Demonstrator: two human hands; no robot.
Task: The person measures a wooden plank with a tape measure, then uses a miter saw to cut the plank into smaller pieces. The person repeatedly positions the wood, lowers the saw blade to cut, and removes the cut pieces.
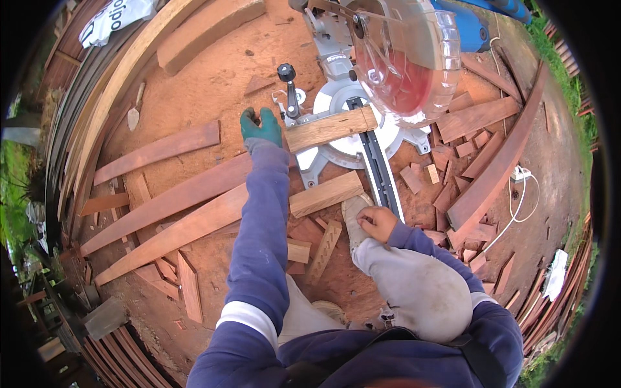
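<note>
My left hand [262, 128], in a green glove, is beside the left end of a light wooden block [330, 131]. Its fingers are curved and apart, with nothing visible between them. The block lies across the grey base of a mitre saw [339, 94], under the raised clear blade guard [414, 71]. A clamp with a black knob [288, 81] stands just beyond my glove. My bare right hand [378, 224] rests by my shoe [356, 213], its fingers curled together; what they hold, if anything, is hidden. A second light block [326, 193] lies near that shoe.
Long reddish boards [174, 194] lie on the earth to the left, with a trowel [135, 108] farther off. Wood offcuts [414, 176] litter the ground right of the saw. A long curved plank [498, 168] and a white power socket with cable [519, 174] lie farther right.
</note>
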